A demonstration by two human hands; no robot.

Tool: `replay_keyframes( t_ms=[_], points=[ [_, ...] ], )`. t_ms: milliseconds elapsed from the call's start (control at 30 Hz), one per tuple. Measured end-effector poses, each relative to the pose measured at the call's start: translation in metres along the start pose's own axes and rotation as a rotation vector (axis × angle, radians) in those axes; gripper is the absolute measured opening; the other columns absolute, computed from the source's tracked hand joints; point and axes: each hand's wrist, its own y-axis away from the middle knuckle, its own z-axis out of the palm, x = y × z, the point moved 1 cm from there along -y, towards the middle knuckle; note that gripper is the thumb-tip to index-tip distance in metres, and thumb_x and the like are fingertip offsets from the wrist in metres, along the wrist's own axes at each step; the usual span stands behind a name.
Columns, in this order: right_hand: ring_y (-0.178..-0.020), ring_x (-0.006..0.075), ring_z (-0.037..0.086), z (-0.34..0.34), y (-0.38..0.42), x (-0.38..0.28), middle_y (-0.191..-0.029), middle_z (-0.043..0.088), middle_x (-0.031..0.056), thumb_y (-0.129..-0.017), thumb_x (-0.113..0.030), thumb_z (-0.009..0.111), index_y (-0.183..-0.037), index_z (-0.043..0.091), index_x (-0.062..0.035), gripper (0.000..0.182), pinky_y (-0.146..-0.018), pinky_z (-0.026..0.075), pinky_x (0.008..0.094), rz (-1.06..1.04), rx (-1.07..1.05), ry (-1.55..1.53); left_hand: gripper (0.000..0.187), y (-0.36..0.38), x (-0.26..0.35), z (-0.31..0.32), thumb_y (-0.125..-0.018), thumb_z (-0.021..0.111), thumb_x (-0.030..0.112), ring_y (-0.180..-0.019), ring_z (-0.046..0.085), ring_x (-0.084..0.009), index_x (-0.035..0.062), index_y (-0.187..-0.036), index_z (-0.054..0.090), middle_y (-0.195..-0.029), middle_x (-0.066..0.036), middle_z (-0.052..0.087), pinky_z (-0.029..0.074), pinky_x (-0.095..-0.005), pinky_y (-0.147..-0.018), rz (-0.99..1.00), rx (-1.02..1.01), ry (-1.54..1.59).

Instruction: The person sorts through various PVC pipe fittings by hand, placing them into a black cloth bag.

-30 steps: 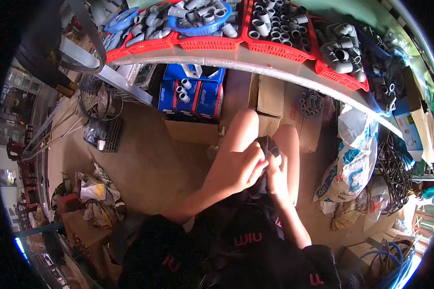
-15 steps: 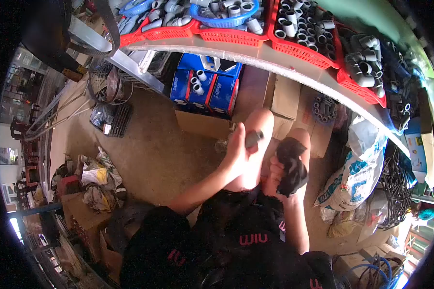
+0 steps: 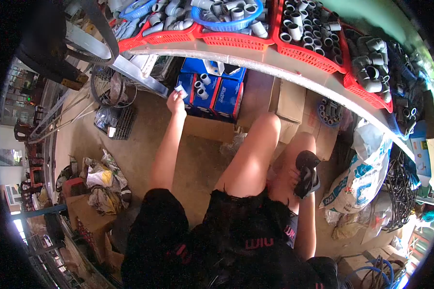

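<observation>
**Fitting at the blue boxes, rag on the knee**

While the person sits low on the floor, the left hand (image 3: 176, 102) is stretched out to upper centre-left of the frame, fingers pinched together on a small pale fitting (image 3: 181, 90). That fitting is held right at the edge of the blue boxes (image 3: 216, 94), which stand under the shelf (image 3: 255, 62) and already hold a few similar white fittings on top.

Right hand (image 3: 294, 176) rests at centre-right, against the right knee, fingers closed round a dark rag (image 3: 307, 173) that hangs bunched from the grip. Rag and fitting are well apart.

Along the top of the frame, red baskets (image 3: 236, 41) on the shelf are full of grey pipe fittings. Cardboard boxes (image 3: 291, 101) sit behind the knees. A white sack (image 3: 359, 178) leans at right, next to a coil of black cable (image 3: 400, 188). Crumpled paper and scrap (image 3: 99, 180) lie at lower left.

Progress, as a judgement: the fitting looks wiped and is at the point of being put with the others on the blue boxes, but it is not yet released. The rag kept in hand suggests more pieces are left to clean; how many cannot be told.
</observation>
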Motion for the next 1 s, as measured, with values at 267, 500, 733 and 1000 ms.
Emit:
replay_keyframes(
  t_ms=[267, 500, 733, 1000],
  points=[
    [-0.063, 0.0197, 0.054, -0.086, 0.003, 0.002, -0.089, 0.057, 0.0095, -0.088, -0.027, 0.041, -0.104, 0.047, -0.0069, 0.027, -0.051, 0.047, 0.0254, -0.348, 0.731, 1.093, 0.032, -0.046, -0.022, -0.001, -0.067, 0.062, -0.008, -0.069, 0.055, -0.0102, 0.0025, -0.092, 0.046, -0.078, -0.005, 0.059, 0.044, -0.023, -0.061, 0.443, -0.139, -0.62],
    [-0.054, 0.0154, 0.044, -0.056, -0.004, 0.003, -0.081, 0.053, 0.0064, -0.083, -0.038, 0.042, -0.098, 0.047, -0.0073, 0.034, -0.044, 0.036, 0.0246, -0.109, 0.514, 0.371, 0.042, -0.102, -0.056, -0.016, -0.062, 0.071, 0.004, -0.082, 0.057, -0.0204, 0.0018, -0.097, 0.047, -0.089, -0.013, 0.058, 0.045, -0.0303, -0.07, 0.318, -0.131, -0.778],
    [-0.052, 0.0139, 0.036, -0.054, -0.006, -0.003, -0.071, 0.041, 0.0041, -0.079, -0.033, 0.049, -0.086, 0.041, -0.0065, 0.029, -0.043, 0.032, 0.0242, -0.075, 0.491, 0.259, 0.029, 0.03, 0.158, 0.065, -0.067, 0.048, -0.004, -0.079, 0.051, -0.0252, -0.0006, -0.096, 0.049, -0.087, -0.013, 0.052, 0.042, -0.034, -0.072, 1.02, -0.122, -0.621],
    [-0.051, 0.0137, 0.034, 0.003, -0.015, -0.001, -0.063, 0.031, 0.0021, -0.073, -0.03, 0.058, -0.077, 0.035, -0.006, 0.033, -0.043, 0.031, 0.0235, 0.092, -0.038, -0.102, 0.052, 0.011, 0.278, 0.19, -0.065, 0.048, -0.007, -0.109, 0.043, -0.0369, 0.0053, -0.115, 0.045, -0.117, -0.02, 0.044, 0.037, -0.0384, -0.093, 1.315, -0.38, -0.733]
  ],
)
